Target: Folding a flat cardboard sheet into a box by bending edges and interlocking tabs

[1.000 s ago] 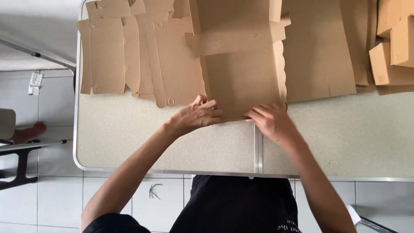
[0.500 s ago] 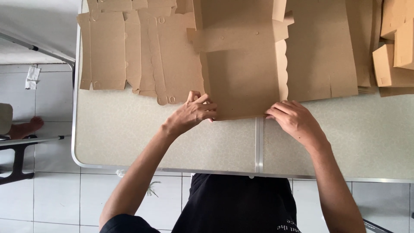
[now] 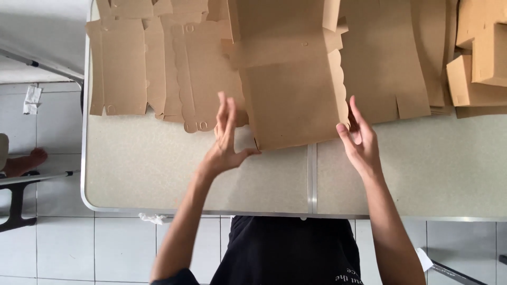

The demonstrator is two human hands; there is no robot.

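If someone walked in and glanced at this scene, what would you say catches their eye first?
Most striking is the brown cardboard box blank at the table's centre, with the left hand open at its near left corner and the right hand at its scalloped right edge. Flat cardboard blanks spread across the far left of the speckled table, and folded boxes sit at far right.

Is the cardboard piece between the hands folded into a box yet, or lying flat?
Mostly flat. The cardboard blank lies spread on the table, one crease across it, no walls raised; left hand and right hand flank its near corners.
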